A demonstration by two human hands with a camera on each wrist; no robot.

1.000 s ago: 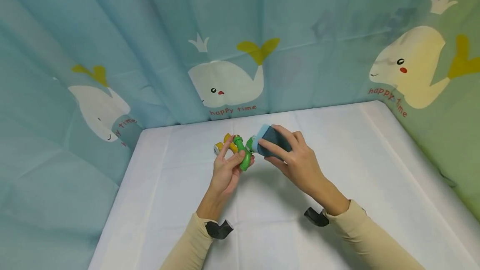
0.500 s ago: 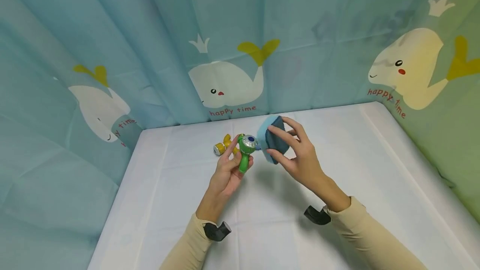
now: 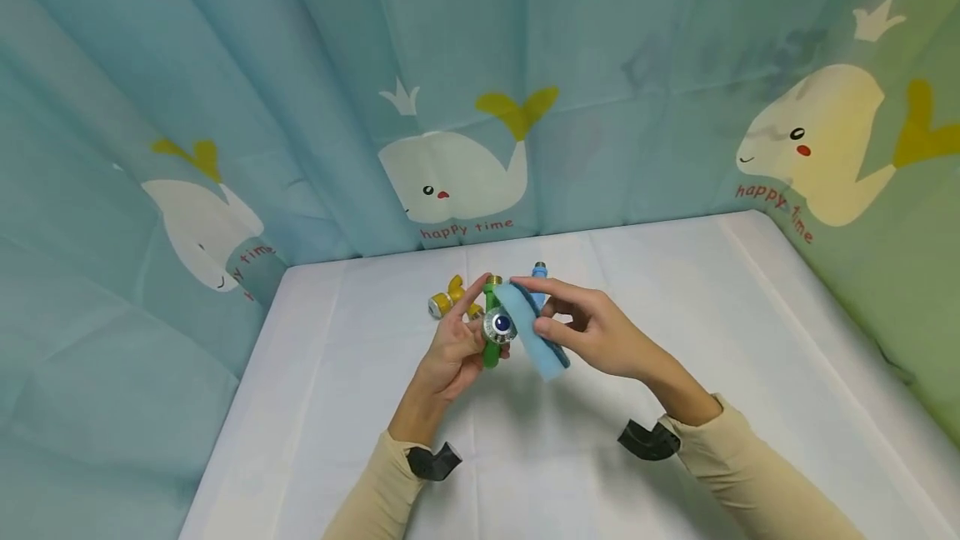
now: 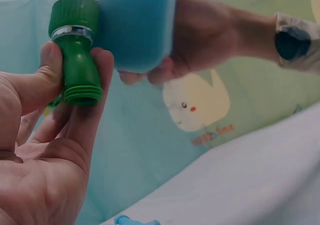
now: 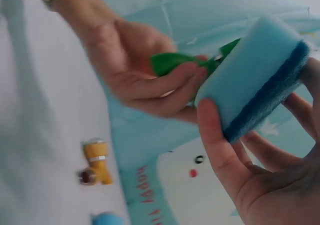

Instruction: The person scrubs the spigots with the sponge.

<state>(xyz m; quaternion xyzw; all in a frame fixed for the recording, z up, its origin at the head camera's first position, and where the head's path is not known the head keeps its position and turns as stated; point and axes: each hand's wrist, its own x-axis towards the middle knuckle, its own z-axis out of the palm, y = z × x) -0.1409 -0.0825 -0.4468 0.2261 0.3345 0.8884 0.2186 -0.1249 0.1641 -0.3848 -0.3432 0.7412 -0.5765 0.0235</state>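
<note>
My left hand [image 3: 450,361] grips a green angle valve [image 3: 491,355], thumb on one side and fingers on the other. Its round silver face with a blue centre is turned up in the head view, and a brass threaded end shows at the top. My right hand [image 3: 603,332] holds a two-layer blue sponge [image 3: 531,338] by its edges, light foam towards the valve and dark scouring side away. In the left wrist view the sponge [image 4: 135,30] overlaps the valve's ribbed green cap [image 4: 75,17]; in the right wrist view the foam [image 5: 250,70] hides part of it.
On the white table [image 3: 360,407], a yellow valve [image 3: 442,304] lies behind the left hand. A light blue valve [image 3: 539,272] lies behind the sponge, partly hidden. A whale-print curtain [image 3: 315,107] hangs around the table. Both wrists carry black camera mounts [image 3: 433,463].
The green valve has turned so its silver face points up. My right hand has moved the sponge, tilting it and bringing it lower, uncovering the blue valve behind.
</note>
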